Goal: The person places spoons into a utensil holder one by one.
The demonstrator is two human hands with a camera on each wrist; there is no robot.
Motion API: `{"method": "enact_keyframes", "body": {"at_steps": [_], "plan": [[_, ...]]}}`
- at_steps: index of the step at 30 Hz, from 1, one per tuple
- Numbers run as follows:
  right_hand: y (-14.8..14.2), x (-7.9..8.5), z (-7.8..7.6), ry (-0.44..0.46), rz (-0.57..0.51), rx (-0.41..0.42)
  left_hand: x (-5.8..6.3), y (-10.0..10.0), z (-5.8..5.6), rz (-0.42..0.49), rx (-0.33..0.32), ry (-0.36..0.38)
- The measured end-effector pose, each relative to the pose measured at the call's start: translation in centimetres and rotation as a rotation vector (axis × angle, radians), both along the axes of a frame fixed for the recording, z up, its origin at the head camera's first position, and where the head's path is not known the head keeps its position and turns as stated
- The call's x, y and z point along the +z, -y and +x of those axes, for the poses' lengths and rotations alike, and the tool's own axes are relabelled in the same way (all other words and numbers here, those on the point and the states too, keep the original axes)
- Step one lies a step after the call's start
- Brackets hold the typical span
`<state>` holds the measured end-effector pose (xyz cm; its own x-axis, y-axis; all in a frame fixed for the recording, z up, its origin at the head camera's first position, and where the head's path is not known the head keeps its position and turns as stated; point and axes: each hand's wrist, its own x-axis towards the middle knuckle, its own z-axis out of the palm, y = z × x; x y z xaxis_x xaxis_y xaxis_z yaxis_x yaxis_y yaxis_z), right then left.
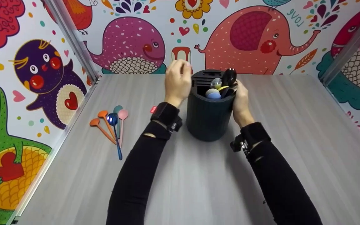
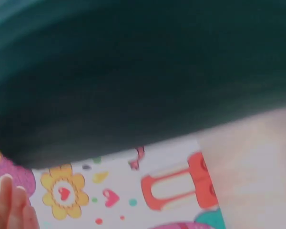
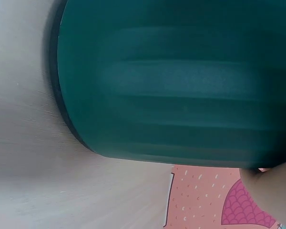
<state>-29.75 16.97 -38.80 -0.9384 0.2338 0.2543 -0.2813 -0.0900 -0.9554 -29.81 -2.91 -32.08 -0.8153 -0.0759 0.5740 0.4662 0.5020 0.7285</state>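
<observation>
A dark, ribbed, round utensil holder (image 1: pixel 209 118) stands mid-table, and it fills the left wrist view (image 2: pixel 133 71) and the right wrist view (image 3: pixel 181 86). Several spoons (image 1: pixel 220 86) stand in it, bowls up: black, blue, yellow and silvery ones. My right hand (image 1: pixel 241 101) grips the holder's right side just under the rim. My left hand (image 1: pixel 177 79) hovers by the rim's upper left, blurred, fingers loosely curled, nothing visible in them. Its fingertips (image 2: pixel 7 205) show at the wrist view's lower left corner.
Several loose spoons (image 1: pixel 112 125) lie fanned on the grey table (image 1: pixel 292 140) to the left: orange, pink, teal and a shiny blue one. Cartoon-printed walls (image 1: pixel 130 47) close in the table at the back and both sides, with metal posts (image 1: pixel 73 40) in the corners.
</observation>
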Motion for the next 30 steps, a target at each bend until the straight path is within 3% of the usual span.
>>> {"method": "enact_keyframes", "body": {"at_steps": [10, 15, 22, 30], "plan": [[-0.1, -0.1, 0.0, -0.005, 0.023, -0.003, -0.5, 4.8, -0.9, -0.016, 0.133, 0.067], [0.0, 0.0, 0.1, -0.005, 0.024, -0.004, -0.3, 7.5, -1.1, -0.089, 0.224, 0.132], [-0.1, 0.1, 0.0, -0.004, 0.013, -0.002, -0.8, 11.4, -1.7, -0.139, 0.318, 0.316], [0.0, 0.0, 0.0, -0.003, 0.005, 0.004, -3.3, 16.5, -1.8, -0.338, 0.475, 0.524]]}}
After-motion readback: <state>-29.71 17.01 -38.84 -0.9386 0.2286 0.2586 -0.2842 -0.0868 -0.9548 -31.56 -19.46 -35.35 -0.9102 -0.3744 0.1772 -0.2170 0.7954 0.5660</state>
